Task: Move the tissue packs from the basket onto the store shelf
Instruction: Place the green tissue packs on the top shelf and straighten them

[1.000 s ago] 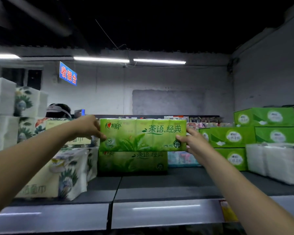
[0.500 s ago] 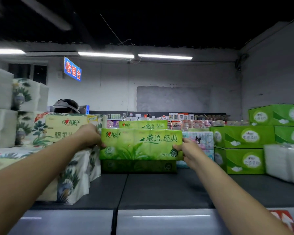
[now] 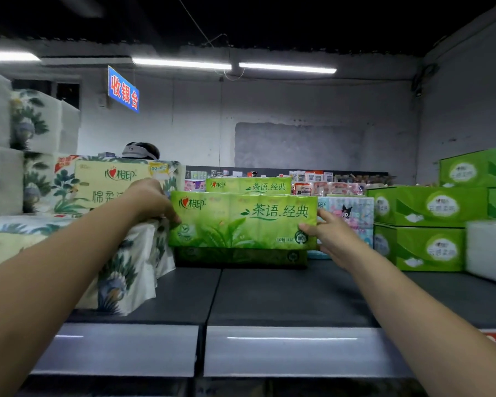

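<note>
A long, bright green tissue pack (image 3: 242,220) printed with leaves is level and face-on, gripped at its ends by the left hand (image 3: 149,200) and right hand (image 3: 331,239), directly above a matching pack (image 3: 241,257) lying on the dark shelf (image 3: 284,296).

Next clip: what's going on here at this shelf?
A person is stocking a store shelf. The left hand and right hand grip a green tissue pack by its two ends, front facing the camera, right over a matching pack lying on the dark shelf. Whether it already rests there is unclear. Floral packs stand to the left, green boxes to the right.
</note>
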